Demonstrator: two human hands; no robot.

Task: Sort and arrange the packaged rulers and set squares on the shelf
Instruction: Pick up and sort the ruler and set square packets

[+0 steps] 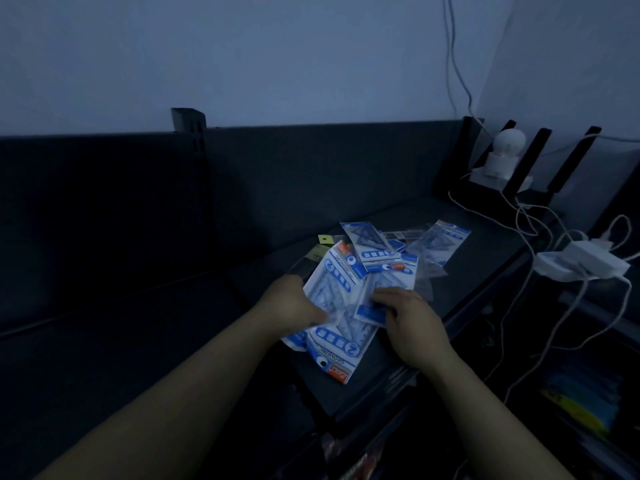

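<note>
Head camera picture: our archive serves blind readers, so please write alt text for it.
The left hand and right hand each grip one of the blue-and-white set square packets piled loosely on a dark shelf, in dim light. White chargers lie to the right.

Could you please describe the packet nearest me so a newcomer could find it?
On the dark shelf lies a heap of blue-and-white packets. The nearest packet juts from it between left hand and right hand; it alone extends nearer than both hands, orange label foremost.

White camera [498,157], power adapters [585,263], cables [519,211], wall [277,57]
</note>
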